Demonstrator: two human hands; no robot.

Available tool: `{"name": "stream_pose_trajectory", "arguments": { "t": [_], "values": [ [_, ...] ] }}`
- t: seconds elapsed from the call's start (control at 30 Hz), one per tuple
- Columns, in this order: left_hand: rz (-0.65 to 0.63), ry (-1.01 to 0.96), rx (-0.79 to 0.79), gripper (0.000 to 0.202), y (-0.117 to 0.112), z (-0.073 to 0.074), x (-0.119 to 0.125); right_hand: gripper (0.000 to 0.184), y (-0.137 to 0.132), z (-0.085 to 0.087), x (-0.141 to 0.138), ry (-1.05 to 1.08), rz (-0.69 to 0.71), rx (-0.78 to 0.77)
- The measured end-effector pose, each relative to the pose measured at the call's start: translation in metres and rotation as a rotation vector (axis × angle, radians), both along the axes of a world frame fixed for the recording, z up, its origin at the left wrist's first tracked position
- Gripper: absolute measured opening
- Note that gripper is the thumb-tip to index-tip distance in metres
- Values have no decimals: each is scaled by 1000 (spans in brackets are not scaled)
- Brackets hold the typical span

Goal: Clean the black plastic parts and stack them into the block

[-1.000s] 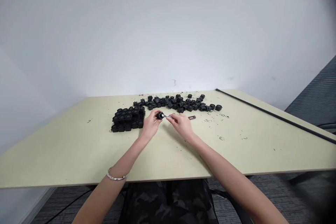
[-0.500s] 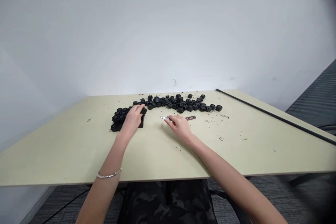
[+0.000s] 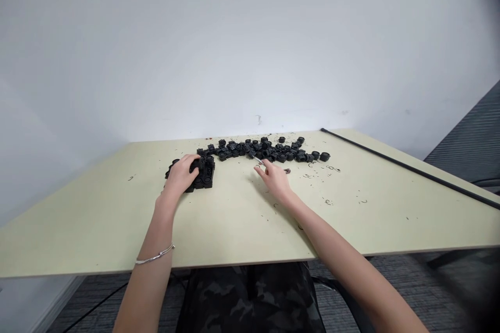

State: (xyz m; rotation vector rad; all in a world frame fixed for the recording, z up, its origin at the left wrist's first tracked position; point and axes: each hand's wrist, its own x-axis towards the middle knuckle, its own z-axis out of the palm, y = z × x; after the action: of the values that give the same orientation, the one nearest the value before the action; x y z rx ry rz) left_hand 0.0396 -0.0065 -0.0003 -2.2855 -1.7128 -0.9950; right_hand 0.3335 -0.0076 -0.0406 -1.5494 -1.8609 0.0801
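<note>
On the near part of the counter, the left hand is curled down, fingers pressed onto a block of black plastic fittings joined side by side. The right hand sits with its fingers slightly apart, right at a slim metal blade – whether it pinches the blade, I cannot tell. A small flat metal strip lies just beyond. Farther off, loose black fittings spread in a band, with dark shavings scattered to the right – and a long black rod runs along the counter's far right edge.
</note>
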Motion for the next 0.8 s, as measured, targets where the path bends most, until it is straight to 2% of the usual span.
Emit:
{"name": "stream_pose_trajectory", "arguments": {
  "t": [0.1,0.23,0.4,0.57,0.67,0.8],
  "values": [
    [-24,106,-85,44,3,-4,-4,36,13,-3,13,-19,-36,9],
    [-41,160,-133,47,7,-8,-7,42,29,-13,27,-193,-140,69],
    [-38,235,-149,41,10,-11,-10,48,41,-28,32,-400,-130,-81],
    [-24,274,-154,37,11,-13,-11,52,43,-33,33,-410,-100,-186],
    [-6,298,-162,40,9,-12,-12,50,41,-32,33,-397,-107,-161],
    [126,283,-158,42,5,-10,-16,45,37,-26,31,-355,-117,-89]
  ]
}}
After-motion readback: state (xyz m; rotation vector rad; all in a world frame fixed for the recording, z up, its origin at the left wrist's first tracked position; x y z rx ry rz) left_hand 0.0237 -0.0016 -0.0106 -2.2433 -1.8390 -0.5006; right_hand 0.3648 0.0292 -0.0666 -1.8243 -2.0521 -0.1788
